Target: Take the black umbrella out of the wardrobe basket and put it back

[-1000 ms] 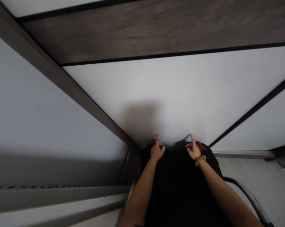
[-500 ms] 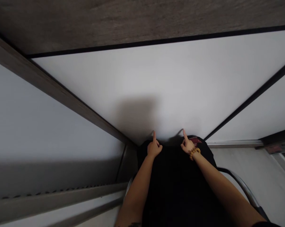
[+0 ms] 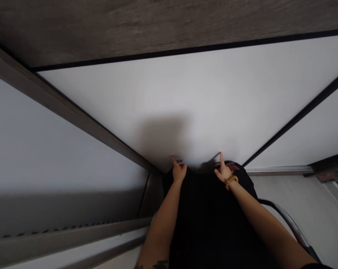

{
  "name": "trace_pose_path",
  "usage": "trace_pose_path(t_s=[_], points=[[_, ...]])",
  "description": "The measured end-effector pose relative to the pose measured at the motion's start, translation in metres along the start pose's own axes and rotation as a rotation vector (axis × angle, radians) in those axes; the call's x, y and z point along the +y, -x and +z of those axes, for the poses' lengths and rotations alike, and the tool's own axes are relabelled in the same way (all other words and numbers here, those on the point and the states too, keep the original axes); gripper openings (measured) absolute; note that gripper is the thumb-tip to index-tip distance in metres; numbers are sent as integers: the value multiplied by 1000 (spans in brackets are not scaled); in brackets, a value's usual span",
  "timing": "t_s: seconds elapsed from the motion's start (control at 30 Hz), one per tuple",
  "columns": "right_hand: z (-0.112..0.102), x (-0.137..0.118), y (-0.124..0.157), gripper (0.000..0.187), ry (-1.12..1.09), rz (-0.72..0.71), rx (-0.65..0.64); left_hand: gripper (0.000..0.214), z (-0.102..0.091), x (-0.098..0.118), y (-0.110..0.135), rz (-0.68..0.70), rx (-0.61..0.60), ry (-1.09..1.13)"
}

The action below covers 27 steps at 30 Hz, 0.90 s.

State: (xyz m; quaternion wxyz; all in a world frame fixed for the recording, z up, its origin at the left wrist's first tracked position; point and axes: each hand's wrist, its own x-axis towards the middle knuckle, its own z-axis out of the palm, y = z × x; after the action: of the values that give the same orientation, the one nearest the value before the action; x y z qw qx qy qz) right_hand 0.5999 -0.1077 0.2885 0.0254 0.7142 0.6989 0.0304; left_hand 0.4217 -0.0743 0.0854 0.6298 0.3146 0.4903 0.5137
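A black cloth hangs over the back of a chair, right against a white panel. My left hand is at the cloth's top left edge. Its fingers are curled on the fabric and the index finger points up and left at the panel. At the top right edge, my right hand is also curled on the fabric, index finger raised. A bead bracelet sits on that wrist. A small red patch shows on the cloth beside the right hand.
A curved metal chair arm sticks out at the lower right. The white panels are framed by dark wood strips and a black line. A light floor lies to the right, and grey rails run along the lower left.
The view tilted up a little during the first half second. My left hand has slid slightly left along the cloth's top edge, its index finger now pointing left. My right hand barely moved.
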Motion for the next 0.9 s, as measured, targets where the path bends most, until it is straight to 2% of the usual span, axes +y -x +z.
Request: trace_pose_path(t_s=[0.5, 0.9], points=[[4, 5, -3, 104, -2, -22, 42, 95, 1, 2, -3, -43, -2, 3], [2, 3, -2, 102, 7, -16, 41, 94, -2, 2, -3, -21, -2, -1]])
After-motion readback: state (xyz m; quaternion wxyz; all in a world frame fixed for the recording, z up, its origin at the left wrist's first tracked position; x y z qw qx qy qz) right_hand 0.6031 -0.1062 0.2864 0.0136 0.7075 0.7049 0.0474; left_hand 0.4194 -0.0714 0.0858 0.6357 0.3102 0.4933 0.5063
